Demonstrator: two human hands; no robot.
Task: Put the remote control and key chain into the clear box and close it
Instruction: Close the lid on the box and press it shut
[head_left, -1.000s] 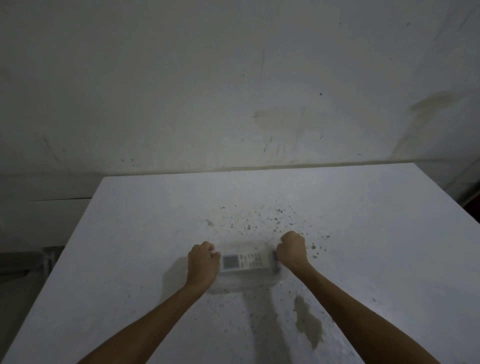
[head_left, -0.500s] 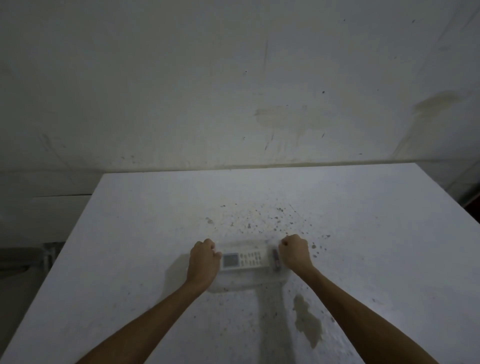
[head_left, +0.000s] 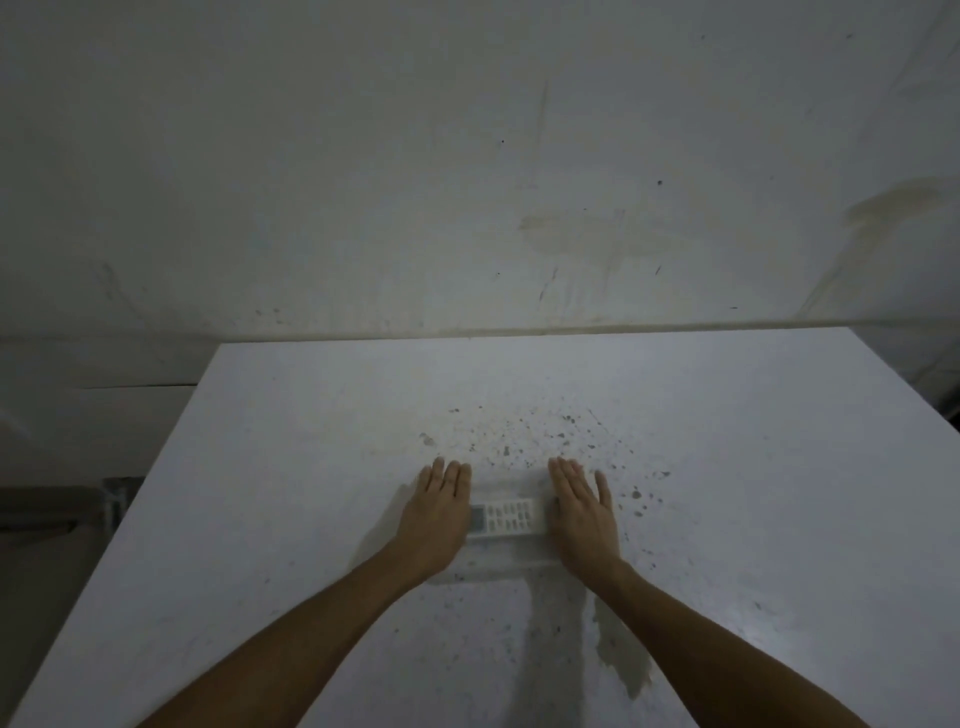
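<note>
Between both hands, on desk (head_left: 727, 467): clear box (head_left: 506, 564), long axis left-right. Left hand (head_left: 436, 512) flat, fingers spread, on left end; right hand (head_left: 582, 514) flat, spread, on right end. Remote control (head_left: 506, 516) inside, parallel. Key chain unseen. Both hands equally near; press straight down.

stained white wall (head_left: 467, 182), speckled white table (head_left: 753, 493)

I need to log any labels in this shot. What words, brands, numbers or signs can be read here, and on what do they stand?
None can be read.
Remote control, seen through the clear box: rows of buttons and a small grey display, all too small and blurred to read.
Clear box, table, wall: no print visible, only stains and specks.
</note>
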